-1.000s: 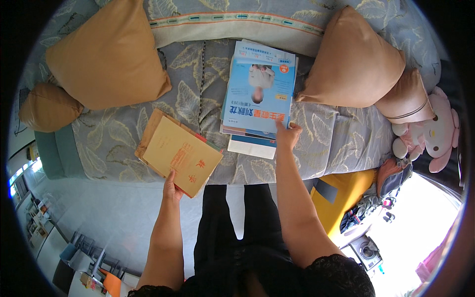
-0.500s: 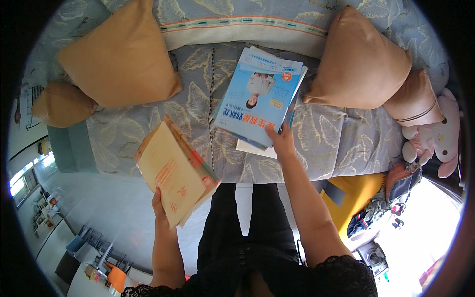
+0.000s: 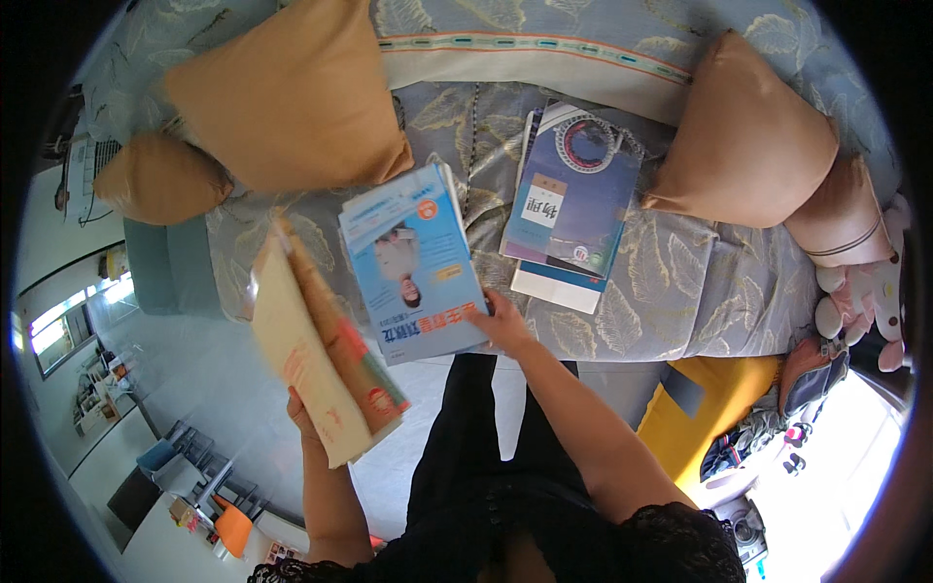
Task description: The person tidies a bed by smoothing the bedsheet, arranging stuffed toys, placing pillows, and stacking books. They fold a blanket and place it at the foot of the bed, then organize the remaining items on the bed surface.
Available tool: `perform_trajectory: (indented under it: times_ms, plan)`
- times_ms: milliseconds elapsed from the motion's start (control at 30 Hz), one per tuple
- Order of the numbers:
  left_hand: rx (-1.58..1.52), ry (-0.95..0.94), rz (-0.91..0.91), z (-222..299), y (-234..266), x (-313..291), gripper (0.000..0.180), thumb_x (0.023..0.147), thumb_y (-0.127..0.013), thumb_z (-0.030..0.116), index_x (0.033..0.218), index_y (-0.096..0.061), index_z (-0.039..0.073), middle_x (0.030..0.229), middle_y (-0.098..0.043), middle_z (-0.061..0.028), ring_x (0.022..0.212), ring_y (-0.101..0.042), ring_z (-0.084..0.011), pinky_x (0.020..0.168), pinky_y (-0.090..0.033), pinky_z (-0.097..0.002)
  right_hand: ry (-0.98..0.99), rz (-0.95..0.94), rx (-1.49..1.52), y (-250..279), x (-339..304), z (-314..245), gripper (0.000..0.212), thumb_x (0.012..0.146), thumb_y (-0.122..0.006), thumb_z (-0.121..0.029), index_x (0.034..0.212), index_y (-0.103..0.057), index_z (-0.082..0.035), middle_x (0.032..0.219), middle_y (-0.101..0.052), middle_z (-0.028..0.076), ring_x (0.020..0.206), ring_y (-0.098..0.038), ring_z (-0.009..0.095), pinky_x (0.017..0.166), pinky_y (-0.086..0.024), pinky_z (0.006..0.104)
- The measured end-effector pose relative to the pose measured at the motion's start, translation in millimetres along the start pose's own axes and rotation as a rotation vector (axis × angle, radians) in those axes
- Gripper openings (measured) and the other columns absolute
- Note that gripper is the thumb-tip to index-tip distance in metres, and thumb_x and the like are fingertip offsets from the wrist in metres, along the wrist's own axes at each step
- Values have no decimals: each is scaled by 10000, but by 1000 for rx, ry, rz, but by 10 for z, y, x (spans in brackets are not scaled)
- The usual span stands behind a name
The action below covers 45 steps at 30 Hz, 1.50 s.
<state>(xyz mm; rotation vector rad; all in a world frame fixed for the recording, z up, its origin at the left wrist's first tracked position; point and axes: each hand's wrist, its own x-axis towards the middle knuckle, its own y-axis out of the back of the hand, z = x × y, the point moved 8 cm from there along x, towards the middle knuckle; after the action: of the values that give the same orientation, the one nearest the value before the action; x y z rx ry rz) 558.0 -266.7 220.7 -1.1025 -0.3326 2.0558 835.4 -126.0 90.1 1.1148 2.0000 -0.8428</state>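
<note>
My left hand (image 3: 302, 416) grips the lower edge of a few thin books, a cream-covered book (image 3: 299, 355) in front and a brown-and-red cover (image 3: 342, 340) showing behind it. They are tilted and slightly blurred. My right hand (image 3: 503, 323) is closed on the lower right corner of a light blue book (image 3: 403, 321) with a person pictured on its cover; other paper edges show behind it. Off to the right of that hand, a purple-blue textbook (image 3: 598, 209) lies on top of a small pile on the patterned grey sofa (image 3: 671, 282), with a white-and-blue book (image 3: 556, 285) poking out below.
Large tan cushions (image 3: 282, 97) stand on the sofa at left and right. A pink-and-white plush toy (image 3: 865, 301) sits at the far right, above a yellow piece of furniture (image 3: 714, 398). Shelves and an orange chair (image 3: 231, 528) are at the lower left.
My right hand has lifted the light blue book off the pile and carried it left, beside the cream book. The purple-blue textbook is now uncovered. The view has shifted slightly.
</note>
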Motion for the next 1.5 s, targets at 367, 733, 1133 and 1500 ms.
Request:
perform_trajectory:
  times_ms: [367, 733, 1133, 1500]
  plan:
    - [213, 290, -32, -791, -42, 906, 695, 727, -746, 226, 1300, -413, 15, 1203, -557, -127, 1071, -568, -263, 895, -484, -385, 73, 393, -549, 511, 473, 787, 322, 798, -620, -257, 1082, -613, -106, 985, -657, 154, 939, -623, 317, 798, -487, 410]
    - [1306, 179, 126, -1136, 447, 1700, 338, 791, -699, 152, 1069, -569, 8, 1002, -643, -104, 899, -612, -186, 759, -487, -346, 108, 539, -480, 335, 316, 269, 335, 795, -630, -316, 1016, -614, -65, 986, -629, 167, 956, -593, 332, 801, -482, 411]
    - [655, 225, 112, -1085, 440, 1549, 284, 819, -660, 104, 1045, -517, 11, 1030, -598, -69, 932, -580, -176, 819, -462, -333, 467, 410, -678, -472, -126, -276, 304, 789, -593, -236, 955, -545, 15, 985, -523, 237, 962, -508, 385, 842, -427, 470]
    - [789, 123, 201, -1294, 472, 1656, 359, 814, -687, 118, 1094, -477, 36, 1050, -582, -75, 952, -559, -170, 837, -458, -333, 145, 646, -625, 48, 331, 215, 610, 738, -657, -98, 1255, -356, 24, 1205, -427, 223, 1132, -413, 402, 950, -374, 449]
